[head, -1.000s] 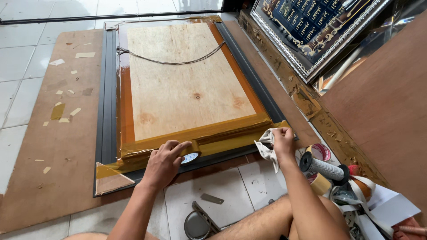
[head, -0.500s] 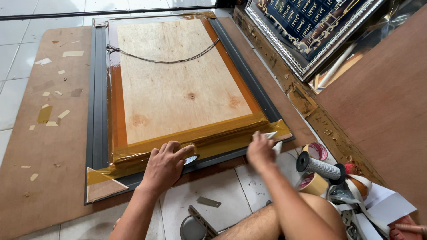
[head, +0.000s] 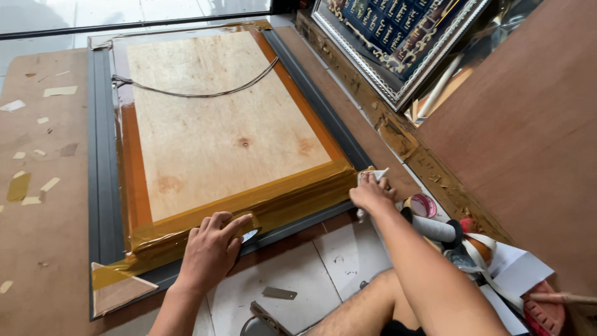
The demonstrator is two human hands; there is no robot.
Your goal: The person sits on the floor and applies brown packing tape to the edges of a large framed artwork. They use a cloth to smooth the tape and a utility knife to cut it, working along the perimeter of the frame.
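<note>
A picture frame (head: 102, 186) lies face down on the floor, its plywood back (head: 217, 124) edged with brown tape (head: 280, 199) and crossed by a hanging wire (head: 205, 94). My left hand (head: 211, 249) presses flat on the taped near edge, fingers spread, with a small shiny object partly under the fingertips. My right hand (head: 370, 193) is at the frame's near right corner, closed on a white cloth (head: 373, 175) that touches the tape there.
A brown board (head: 43, 236) with tape scraps lies under the frame. A framed blue and gold picture (head: 404, 37) leans at the back right. Tape rolls (head: 448, 230) and clutter sit beside my right leg. A small metal blade (head: 278, 292) lies on the white tiles.
The view has shifted so the frame sits more to the right and closer. My right hand with the cloth stays at the near right corner. My left hand stays on the taped edge.
</note>
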